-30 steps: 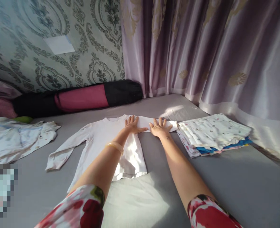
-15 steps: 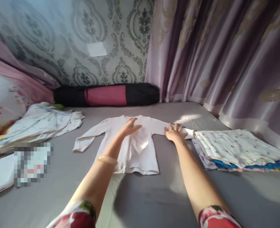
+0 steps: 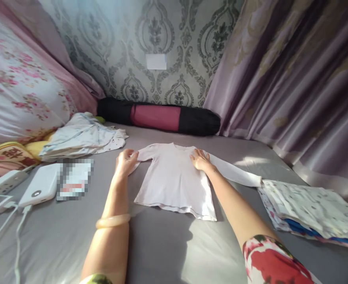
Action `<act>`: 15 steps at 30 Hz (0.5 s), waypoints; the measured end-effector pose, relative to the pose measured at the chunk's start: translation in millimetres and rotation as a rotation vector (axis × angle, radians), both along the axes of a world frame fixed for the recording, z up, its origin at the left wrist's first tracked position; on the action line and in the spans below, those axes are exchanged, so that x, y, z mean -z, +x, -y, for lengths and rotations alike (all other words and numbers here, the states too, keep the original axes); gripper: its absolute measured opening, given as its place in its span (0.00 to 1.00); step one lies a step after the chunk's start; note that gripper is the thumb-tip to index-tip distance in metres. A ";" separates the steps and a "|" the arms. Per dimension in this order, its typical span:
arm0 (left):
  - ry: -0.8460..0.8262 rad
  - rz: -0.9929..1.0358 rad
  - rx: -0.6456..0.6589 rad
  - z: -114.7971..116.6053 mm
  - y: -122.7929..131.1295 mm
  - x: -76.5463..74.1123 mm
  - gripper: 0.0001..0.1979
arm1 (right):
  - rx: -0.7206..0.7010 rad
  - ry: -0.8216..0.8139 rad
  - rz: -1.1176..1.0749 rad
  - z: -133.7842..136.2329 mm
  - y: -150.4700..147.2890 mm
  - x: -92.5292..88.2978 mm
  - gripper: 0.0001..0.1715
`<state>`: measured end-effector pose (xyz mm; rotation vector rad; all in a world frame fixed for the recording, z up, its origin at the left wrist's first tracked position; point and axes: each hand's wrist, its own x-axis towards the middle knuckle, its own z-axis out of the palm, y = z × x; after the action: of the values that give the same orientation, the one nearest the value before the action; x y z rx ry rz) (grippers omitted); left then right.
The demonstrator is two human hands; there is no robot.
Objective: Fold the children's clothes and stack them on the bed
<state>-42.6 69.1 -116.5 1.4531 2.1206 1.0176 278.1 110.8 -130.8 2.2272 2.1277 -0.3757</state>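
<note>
Head view: white shirt point(image 3: 176, 181) lies flat mid-bed point(image 3: 153, 248), collar toward the bed's far edge. Right hand point(image 3: 202, 159) is palm-down on it near the shoulder, fingers lightly spread. Left hand point(image 3: 125, 161) is at the other sleeve, fingers curled; can't tell from here if they pinch the fabric or only touch it. Bangle point(image 3: 113, 221) on that forearm.

The sleeve on the right-hand side runs out to the folded stack point(image 3: 318, 207), over toward the bed's right edge; cuff is right at the stack's corner. Roll point(image 3: 159, 117), black with a red middle, lies along the far edge by the wall. Far left corner: crumpled cloth point(image 3: 85, 138) by a floral pillow point(image 3: 28, 90). Nearer, on the left: power bank point(image 3: 42, 183), cable plugged in, beside a power strip point(image 3: 5, 183).
</note>
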 end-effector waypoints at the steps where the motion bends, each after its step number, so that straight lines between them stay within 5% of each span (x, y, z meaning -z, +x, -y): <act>1: -0.029 -0.006 -0.026 1.3 -6.5 0.9 0.21 | 0.028 0.004 0.009 -5.5 -5.5 4.0 0.36; 9: -0.194 -0.099 -0.132 5.7 -47.8 8.4 0.19 | 0.104 0.100 0.051 -21.0 -9.4 36.7 0.40; 15: -0.365 -0.129 -0.045 9.0 -55.7 13.2 0.12 | 0.112 0.043 0.086 -25.8 -11.5 29.1 0.40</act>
<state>-98.3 60.1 -129.7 1.3236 2.2894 0.5237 266.6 136.6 -159.9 2.3466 1.9936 -0.2357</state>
